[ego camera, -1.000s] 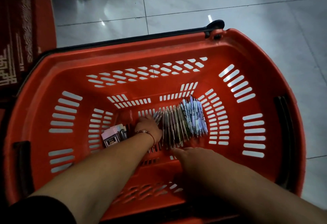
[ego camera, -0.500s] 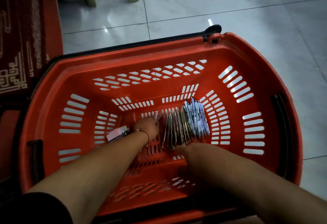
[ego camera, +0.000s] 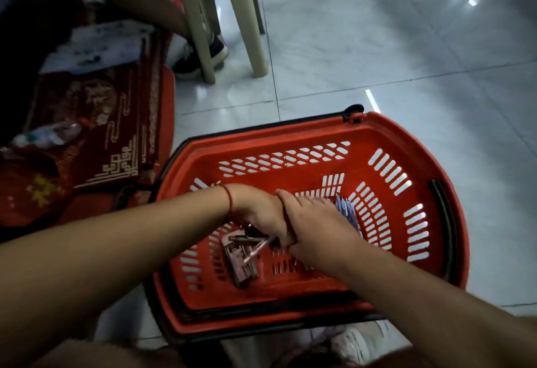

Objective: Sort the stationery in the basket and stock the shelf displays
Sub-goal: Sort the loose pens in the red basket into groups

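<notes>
Both hands meet at frame centre inside a red basket (ego camera: pixel 386 135), the left hand (ego camera: pixel 261 213) curled around pens (ego camera: pixel 257 247), the right hand (ego camera: pixel 316 228) flat over more pens (ego camera: pixel 347 212); no writing is readable.

Dim, bluish light with dark corners at the upper left and along the bottom. Bright glare spots sit on the glossy floor tiles (ego camera: pixel 406 48) at upper right. Motion blur softens everything, and straight lines bow toward the edges.
</notes>
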Action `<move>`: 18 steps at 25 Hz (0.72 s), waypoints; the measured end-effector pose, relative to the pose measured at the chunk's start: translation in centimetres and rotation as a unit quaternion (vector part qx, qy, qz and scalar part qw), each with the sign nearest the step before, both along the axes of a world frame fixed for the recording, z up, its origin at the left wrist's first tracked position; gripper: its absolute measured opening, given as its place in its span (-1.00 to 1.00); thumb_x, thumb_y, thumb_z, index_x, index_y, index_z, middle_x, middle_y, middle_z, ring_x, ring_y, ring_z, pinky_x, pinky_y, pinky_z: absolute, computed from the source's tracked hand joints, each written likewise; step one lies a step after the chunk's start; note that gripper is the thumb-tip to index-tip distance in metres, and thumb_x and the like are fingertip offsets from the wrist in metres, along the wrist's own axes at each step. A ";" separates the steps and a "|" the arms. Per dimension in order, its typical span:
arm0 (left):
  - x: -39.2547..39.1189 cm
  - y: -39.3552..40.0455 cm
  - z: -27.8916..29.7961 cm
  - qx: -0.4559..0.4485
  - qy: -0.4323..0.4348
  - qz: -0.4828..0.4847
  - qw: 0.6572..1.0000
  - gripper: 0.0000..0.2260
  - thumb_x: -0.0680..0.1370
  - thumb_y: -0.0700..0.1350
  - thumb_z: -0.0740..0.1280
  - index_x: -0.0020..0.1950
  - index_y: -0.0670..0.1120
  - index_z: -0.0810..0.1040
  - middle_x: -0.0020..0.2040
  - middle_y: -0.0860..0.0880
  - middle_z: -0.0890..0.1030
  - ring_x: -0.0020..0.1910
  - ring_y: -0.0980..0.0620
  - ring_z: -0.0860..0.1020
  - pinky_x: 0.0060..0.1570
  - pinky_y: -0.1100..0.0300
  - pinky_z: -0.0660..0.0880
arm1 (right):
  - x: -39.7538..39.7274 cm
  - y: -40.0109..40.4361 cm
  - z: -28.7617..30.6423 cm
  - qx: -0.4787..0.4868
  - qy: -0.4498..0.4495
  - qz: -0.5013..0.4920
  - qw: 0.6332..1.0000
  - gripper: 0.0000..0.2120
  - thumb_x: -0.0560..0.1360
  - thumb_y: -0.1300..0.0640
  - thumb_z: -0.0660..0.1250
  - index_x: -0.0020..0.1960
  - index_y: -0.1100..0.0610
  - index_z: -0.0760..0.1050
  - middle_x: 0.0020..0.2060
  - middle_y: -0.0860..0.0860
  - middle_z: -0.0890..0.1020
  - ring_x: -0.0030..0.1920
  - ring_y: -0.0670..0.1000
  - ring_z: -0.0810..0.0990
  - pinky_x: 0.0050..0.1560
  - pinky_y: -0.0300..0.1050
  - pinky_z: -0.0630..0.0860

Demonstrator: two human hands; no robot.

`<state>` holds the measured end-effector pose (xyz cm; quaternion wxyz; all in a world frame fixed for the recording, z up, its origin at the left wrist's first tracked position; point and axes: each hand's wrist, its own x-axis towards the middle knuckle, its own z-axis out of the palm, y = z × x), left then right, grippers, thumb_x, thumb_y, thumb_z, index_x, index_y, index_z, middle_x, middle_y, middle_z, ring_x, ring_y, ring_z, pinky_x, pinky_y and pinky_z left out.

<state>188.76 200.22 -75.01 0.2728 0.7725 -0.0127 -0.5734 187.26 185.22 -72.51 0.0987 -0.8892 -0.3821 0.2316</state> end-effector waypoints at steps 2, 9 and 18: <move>-0.9 0.8 3.2 0.012 0.060 0.039 0.997 -0.64 0.33 -0.13 0.46 0.07 -0.25 0.59 -0.02 -0.22 0.64 -0.13 -0.05 0.57 0.07 0.04 0.53 | -1.2 0.4 1.4 0.072 0.015 -0.011 0.997 -0.21 0.44 -0.04 0.44 0.54 0.01 0.10 0.30 -0.01 0.51 0.29 0.06 0.49 0.29 -0.02 0.42; -5.4 11.3 2.9 0.065 0.067 0.138 0.986 -0.64 0.50 0.21 0.36 0.02 -0.07 0.66 0.10 -0.15 0.64 -0.17 -0.07 0.61 -0.09 -0.04 0.58 | -6.7 1.3 4.7 0.153 0.079 -0.063 0.983 -0.63 0.39 -0.08 0.44 0.13 -0.05 0.41 -0.04 -0.10 0.58 -0.05 -0.01 0.58 -0.06 -0.02 0.57; -13.6 4.3 16.0 -0.162 -0.151 0.418 0.881 -0.26 0.44 0.44 0.24 0.46 0.00 0.33 0.27 -0.08 0.53 0.16 0.00 0.55 0.14 0.05 0.53 | -8.2 0.0 8.6 0.310 0.526 -0.188 0.770 -0.94 0.38 0.23 0.33 -0.25 0.13 0.48 -0.41 0.01 0.47 -0.41 -0.04 0.43 -0.34 -0.18 0.41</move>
